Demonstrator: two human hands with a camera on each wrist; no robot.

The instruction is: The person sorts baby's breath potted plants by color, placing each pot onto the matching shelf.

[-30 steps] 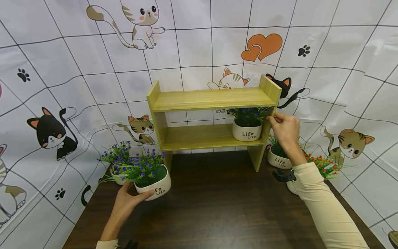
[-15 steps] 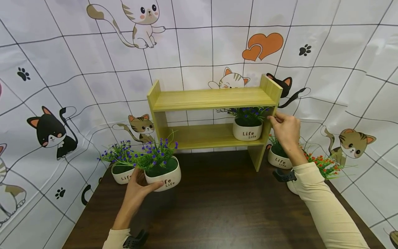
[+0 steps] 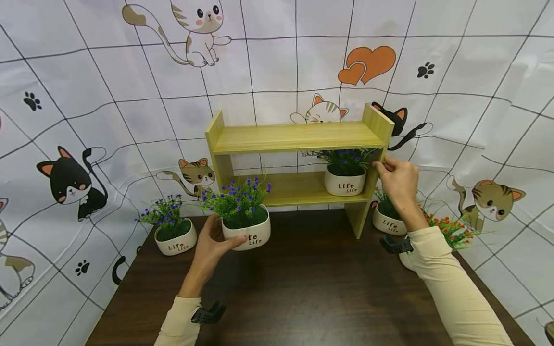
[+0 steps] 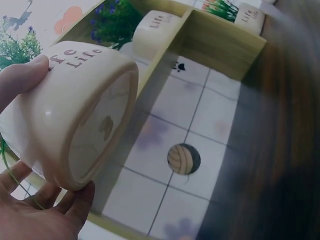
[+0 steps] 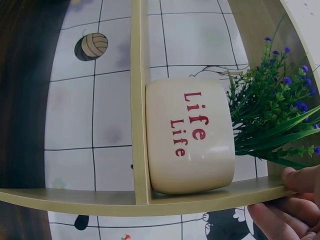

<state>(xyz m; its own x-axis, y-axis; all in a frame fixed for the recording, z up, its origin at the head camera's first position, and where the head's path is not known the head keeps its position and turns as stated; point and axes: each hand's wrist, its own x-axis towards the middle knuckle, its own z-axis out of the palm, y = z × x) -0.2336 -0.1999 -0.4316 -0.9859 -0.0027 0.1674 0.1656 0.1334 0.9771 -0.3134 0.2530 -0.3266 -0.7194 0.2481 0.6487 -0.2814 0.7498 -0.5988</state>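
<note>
My left hand (image 3: 211, 252) holds a white pot of purple flowers (image 3: 255, 234) in the air, in front of the wooden shelf's (image 3: 298, 137) left side. In the left wrist view, the thumb lies on the lettered wall of this pot (image 4: 95, 65) and the fingertips are at its underside; the pot is tilted. With my right hand (image 3: 399, 185) I grip the shelf's right side panel, thumb and fingers on either side of it in the right wrist view. A second purple-flowered pot (image 3: 345, 184) stands on the lower board, against that panel.
Another purple-flowered pot (image 3: 176, 242) stands on the dark table (image 3: 303, 293) at the left. Two orange-flowered pots, one nearer the shelf (image 3: 388, 222) and one partly behind the right forearm (image 3: 407, 259), stand at the right. A cat-print sheet (image 3: 268, 67) hangs behind.
My left hand has carried the pot rightward and up, from beside the left table pot to the front of the shelf. The right hand stays on the side panel.
</note>
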